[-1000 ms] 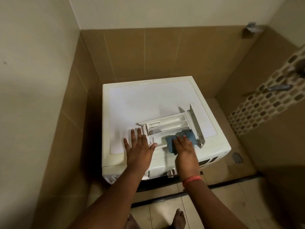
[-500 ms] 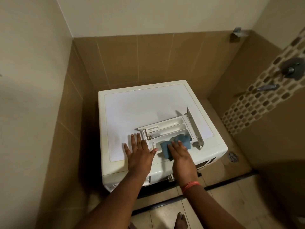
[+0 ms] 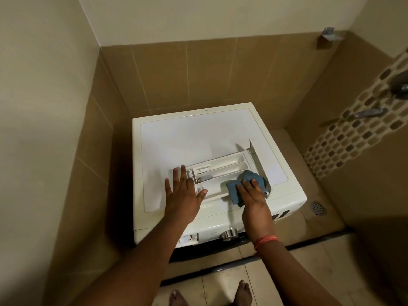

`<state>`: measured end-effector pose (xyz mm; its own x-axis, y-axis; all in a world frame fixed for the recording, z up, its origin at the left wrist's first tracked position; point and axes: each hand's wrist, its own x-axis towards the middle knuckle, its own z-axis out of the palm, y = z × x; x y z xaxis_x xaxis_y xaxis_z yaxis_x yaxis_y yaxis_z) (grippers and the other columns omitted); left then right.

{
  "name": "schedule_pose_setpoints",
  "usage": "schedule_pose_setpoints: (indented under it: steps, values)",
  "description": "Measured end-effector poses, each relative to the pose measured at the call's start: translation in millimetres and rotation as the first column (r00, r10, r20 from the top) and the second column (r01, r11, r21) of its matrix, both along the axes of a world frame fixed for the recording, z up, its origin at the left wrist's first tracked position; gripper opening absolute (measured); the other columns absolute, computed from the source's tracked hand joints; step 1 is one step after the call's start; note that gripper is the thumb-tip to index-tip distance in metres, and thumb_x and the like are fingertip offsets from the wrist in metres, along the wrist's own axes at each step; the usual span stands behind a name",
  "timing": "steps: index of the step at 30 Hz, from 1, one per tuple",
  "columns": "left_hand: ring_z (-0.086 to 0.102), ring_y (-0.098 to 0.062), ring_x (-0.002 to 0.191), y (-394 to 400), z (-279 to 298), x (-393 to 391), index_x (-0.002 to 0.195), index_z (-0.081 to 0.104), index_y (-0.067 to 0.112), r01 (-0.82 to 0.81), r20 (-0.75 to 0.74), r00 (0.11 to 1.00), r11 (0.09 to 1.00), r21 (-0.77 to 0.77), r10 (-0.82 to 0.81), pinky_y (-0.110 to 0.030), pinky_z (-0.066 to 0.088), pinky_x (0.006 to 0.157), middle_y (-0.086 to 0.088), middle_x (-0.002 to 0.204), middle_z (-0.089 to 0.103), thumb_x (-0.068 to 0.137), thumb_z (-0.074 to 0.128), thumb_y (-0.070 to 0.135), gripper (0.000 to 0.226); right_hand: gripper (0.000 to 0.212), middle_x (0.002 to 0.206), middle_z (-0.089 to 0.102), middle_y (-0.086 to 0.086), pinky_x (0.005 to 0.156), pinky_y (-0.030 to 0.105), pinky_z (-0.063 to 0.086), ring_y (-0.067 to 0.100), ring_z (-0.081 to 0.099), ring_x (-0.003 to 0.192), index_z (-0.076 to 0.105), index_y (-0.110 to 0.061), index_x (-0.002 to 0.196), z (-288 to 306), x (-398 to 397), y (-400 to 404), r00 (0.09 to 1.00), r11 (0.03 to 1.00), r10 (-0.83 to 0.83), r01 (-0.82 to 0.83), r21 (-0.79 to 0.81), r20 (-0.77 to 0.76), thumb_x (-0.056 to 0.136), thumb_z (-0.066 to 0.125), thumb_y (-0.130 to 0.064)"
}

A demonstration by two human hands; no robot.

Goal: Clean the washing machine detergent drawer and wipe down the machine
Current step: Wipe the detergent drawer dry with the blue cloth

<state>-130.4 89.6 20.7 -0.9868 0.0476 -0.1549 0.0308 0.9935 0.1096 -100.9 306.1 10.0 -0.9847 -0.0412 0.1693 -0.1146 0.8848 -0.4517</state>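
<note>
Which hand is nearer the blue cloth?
Right. The right hand presses straight fingers on the blue cloth at the drawer's right end; the left hand lies flat at its left end.

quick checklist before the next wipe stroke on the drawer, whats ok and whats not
1. Detergent drawer out of the machine and lying on the washing machine top: ok.
2. Left hand steadying the drawer's left end, fingers flat: ok.
3. Blue cloth under the right hand, pressed on the drawer's right end: ok.
4. Drawer clear of the machine's front edge: ok, though it lies close to it.
5. Back compartments already wiped clean: cannot tell, too small to judge.
6. A small grey piece sits in the left compartment; whether it is loose: cannot tell.
</note>
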Motion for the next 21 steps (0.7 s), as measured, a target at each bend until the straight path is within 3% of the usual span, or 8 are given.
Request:
schedule_pose_setpoints:
  steps: [3, 5, 8, 12, 15, 17, 21]
  values:
    - [-0.010, -0.029, 0.151, 4.1, 5.8, -28.1, 0.156, 0.012, 0.022, 0.230, -0.067, 0.971, 0.973, -0.006, -0.230, -0.049, 0.002, 0.121, -0.008, 0.163, -0.013, 0.102, 0.029, 0.048, 0.063, 0.077, 0.139, 0.053, 0.018, 0.109, 0.043, 0.032, 0.036, 0.038, 0.137, 0.059, -0.003, 0.131, -0.3, -4.4, 13.8, 0.998, 0.998, 0.057, -0.056, 0.026, -0.010, 0.062, 0.055, 0.031]
    - [-0.006, -0.029, 0.151, 10.4, 7.3, -46.6, 0.156, 0.002, 0.026, 0.313, -0.019, 0.949, 0.948, -0.058, -0.315, -0.049, 0.005, 0.122, -0.008, 0.164, -0.011, 0.102, 0.030, 0.049, 0.065, 0.075, 0.137, 0.055, 0.019, 0.106, 0.046, 0.040, 0.036, 0.041, 0.135, 0.060, -0.002, 0.129, 1.2, -4.3, 18.7, 0.999, 0.999, 0.037, -0.036, 0.037, -0.020, 0.062, 0.058, 0.030]
    - [0.007, -0.031, 0.151, 13.6, 3.4, -64.5, 0.156, 0.001, 0.027, 0.317, 0.110, 0.945, 0.945, -0.084, -0.307, -0.049, 0.012, 0.121, -0.011, 0.164, -0.001, 0.103, 0.028, 0.046, 0.062, 0.071, 0.136, 0.055, 0.020, 0.103, 0.051, 0.045, 0.037, 0.042, 0.135, 0.060, -0.001, 0.128, 2.1, -4.3, 20.4, 0.999, 0.999, -0.026, 0.026, 0.018, -0.034, 0.063, 0.059, 0.029]
    - [0.044, -0.035, 0.130, 11.1, 5.2, -70.8, 0.156, 0.008, 0.024, 0.368, 0.091, 0.929, 0.919, -0.139, -0.358, -0.043, 0.031, 0.110, -0.013, 0.154, 0.031, 0.103, 0.033, 0.046, 0.063, 0.074, 0.137, 0.056, 0.017, 0.105, 0.050, 0.042, 0.036, 0.047, 0.132, 0.061, -0.005, 0.128, 3.8, 4.0, -4.3, 0.998, 0.996, 0.049, -0.047, 0.072, -0.025, 0.060, 0.064, 0.024]
    - [0.049, -0.036, 0.119, 13.2, 6.8, -69.2, 0.156, 0.011, 0.024, 0.346, 0.082, 0.937, 0.932, -0.110, -0.339, -0.040, 0.039, 0.100, -0.014, 0.144, 0.041, 0.102, 0.038, 0.046, 0.064, 0.079, 0.143, 0.051, 0.013, 0.109, 0.045, 0.037, 0.033, 0.045, 0.135, 0.057, -0.012, 0.134, 1.5, 15.8, -34.1, 0.973, 0.970, 0.228, -0.229, 0.078, 0.025, 0.060, 0.072, 0.014]
    - [0.050, -0.036, 0.117, 14.6, 5.0, -67.6, 0.156, 0.012, 0.023, 0.330, 0.067, 0.944, 0.937, -0.112, -0.325, -0.040, 0.040, 0.098, -0.015, 0.141, 0.043, 0.101, 0.040, 0.045, 0.064, 0.084, 0.145, 0.050, 0.011, 0.105, 0.047, 0.044, 0.033, 0.045, 0.135, 0.057, -0.014, 0.135, 1.6, 22.5, -42.8, 0.937, 0.931, 0.345, -0.349, 0.108, 0.050, 0.057, 0.077, 0.011]
    - [0.050, -0.037, 0.117, 13.0, -0.2, -68.8, 0.155, 0.013, 0.023, 0.322, 0.056, 0.947, 0.943, -0.086, -0.318, -0.042, 0.038, 0.101, -0.014, 0.142, 0.043, 0.101, 0.041, 0.046, 0.065, 0.091, 0.144, 0.050, 0.008, 0.106, 0.041, 0.040, 0.032, 0.046, 0.134, 0.059, -0.016, 0.133, 7.8, 19.3, -19.1, 0.951, 0.933, 0.302, -0.309, 0.187, 0.062, 0.048, 0.077, 0.011]
